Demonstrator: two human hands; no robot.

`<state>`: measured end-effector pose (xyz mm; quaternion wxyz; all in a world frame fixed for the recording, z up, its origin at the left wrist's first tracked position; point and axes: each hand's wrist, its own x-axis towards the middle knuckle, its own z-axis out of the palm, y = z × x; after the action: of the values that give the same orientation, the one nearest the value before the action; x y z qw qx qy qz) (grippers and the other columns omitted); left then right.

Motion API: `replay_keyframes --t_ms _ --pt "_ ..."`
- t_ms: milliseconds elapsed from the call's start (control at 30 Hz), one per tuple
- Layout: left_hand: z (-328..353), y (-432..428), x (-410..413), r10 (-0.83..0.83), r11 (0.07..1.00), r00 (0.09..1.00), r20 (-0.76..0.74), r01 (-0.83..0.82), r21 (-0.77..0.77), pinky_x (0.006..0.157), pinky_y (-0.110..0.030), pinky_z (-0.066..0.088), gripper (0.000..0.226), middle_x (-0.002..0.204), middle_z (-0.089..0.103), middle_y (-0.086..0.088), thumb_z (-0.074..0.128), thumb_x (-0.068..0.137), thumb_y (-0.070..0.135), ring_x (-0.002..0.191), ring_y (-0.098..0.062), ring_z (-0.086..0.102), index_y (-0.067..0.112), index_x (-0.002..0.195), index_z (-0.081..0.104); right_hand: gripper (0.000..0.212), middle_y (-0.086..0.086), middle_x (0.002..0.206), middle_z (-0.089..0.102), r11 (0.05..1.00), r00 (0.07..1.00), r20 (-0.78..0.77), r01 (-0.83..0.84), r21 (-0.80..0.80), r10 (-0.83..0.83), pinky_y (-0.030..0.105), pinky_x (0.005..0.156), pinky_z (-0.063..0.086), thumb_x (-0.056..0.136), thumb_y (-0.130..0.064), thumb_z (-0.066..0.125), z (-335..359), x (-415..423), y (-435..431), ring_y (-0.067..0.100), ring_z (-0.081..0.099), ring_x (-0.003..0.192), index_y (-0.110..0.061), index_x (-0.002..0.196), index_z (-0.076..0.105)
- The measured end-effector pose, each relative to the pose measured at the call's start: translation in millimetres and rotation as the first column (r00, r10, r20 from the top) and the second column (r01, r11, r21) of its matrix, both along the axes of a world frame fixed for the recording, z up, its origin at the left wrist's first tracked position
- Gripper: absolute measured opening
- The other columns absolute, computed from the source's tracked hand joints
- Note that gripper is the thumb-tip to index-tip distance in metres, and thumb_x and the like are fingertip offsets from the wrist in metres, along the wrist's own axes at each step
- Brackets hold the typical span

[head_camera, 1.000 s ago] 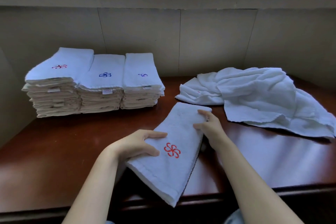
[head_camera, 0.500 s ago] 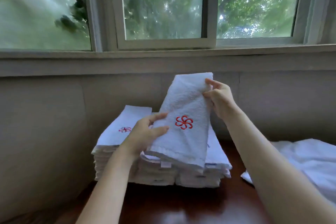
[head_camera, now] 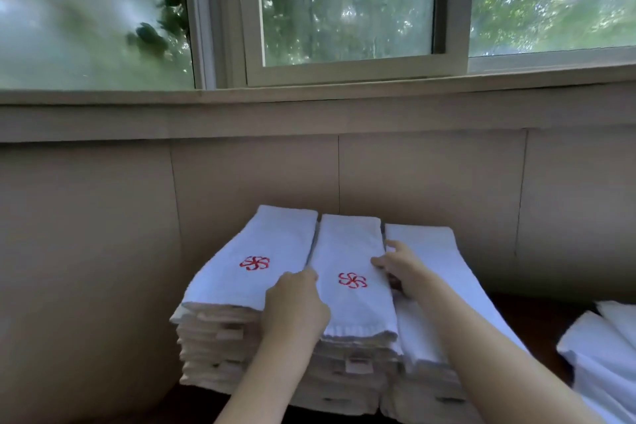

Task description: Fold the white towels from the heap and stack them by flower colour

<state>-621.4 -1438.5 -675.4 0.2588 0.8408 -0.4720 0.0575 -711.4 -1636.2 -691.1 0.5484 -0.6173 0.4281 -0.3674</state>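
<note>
Both hands bracket the folded towel [head_camera: 354,282] with the red flower: the left hand [head_camera: 296,306] curls against its left edge, the right hand [head_camera: 399,268] lies along its right edge, fingers fairly straight. Whether either grip truly pinches the cloth, I cannot tell. The towel sits on the middle stack [head_camera: 347,372], between the left stack [head_camera: 220,337], also red-flowered, and the right stack [head_camera: 426,375]. This looks like placing; next comes squaring, then the heap [head_camera: 605,354] at right.
</note>
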Motion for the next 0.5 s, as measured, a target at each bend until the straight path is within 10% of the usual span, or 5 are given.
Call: replay_keyframes --t_ms 167,300,433,500 --pt "-1.8 15.9 -18.4 0.016 0.997 0.973 0.232 -0.033 0.071 0.066 -0.03 0.037 0.024 0.095 0.029 -0.004 0.037 0.089 0.001 0.097 -0.028 0.058 0.02 0.097 0.051 0.055 0.012 0.129 0.053 0.991 0.995 -0.018 -0.102 -0.086 0.1 0.038 0.091 0.052 0.09 0.007 0.044 -5.8 7.3 0.4 0.03 0.061 0.102 -0.019 0.139 0.044" --pt "-2.7 24.5 -29.2 0.019 0.989 0.944 0.33 -0.067 0.135 0.059 -0.029 0.04 0.016 0.097 0.045 -0.011 0.053 0.087 0.001 0.086 -0.026 0.066 0.016 0.091 0.056 0.053 0.013 0.143 0.044 0.979 0.971 -0.235 -0.09 -0.183 0.045 0.037 0.106 0.04 0.093 -0.002 0.041 -5.2 12.9 0.4 0.03 0.049 0.124 -0.015 0.144 0.038" --pt "0.2 30.4 -24.6 -0.128 0.991 0.893 0.432 0.101 0.085 0.024 -0.016 0.024 0.061 0.053 0.027 -0.004 0.088 0.01 -0.005 0.021 -0.018 0.041 0.017 0.038 0.039 0.043 0.011 0.135 0.051 0.96 0.932 -0.359 -0.062 -0.273 -0.042 0.028 0.095 0.04 0.094 -0.013 0.045 7.2 16.9 9.3 0.025 0.051 0.117 -0.007 0.137 0.045" --pt "6.1 33.4 -28.2 -0.143 0.978 0.912 0.386 0.071 0.196 0.034 -0.022 0.036 0.049 0.072 0.025 -0.004 0.088 0.042 0.001 0.039 -0.021 0.057 0.016 0.057 0.044 0.046 0.006 0.128 0.05 0.98 0.979 -0.2 -0.062 -0.191 0.023 0.028 0.085 0.044 0.093 -0.018 0.052 10.1 17.4 10.6 0.02 0.052 0.105 -0.011 0.138 0.043"
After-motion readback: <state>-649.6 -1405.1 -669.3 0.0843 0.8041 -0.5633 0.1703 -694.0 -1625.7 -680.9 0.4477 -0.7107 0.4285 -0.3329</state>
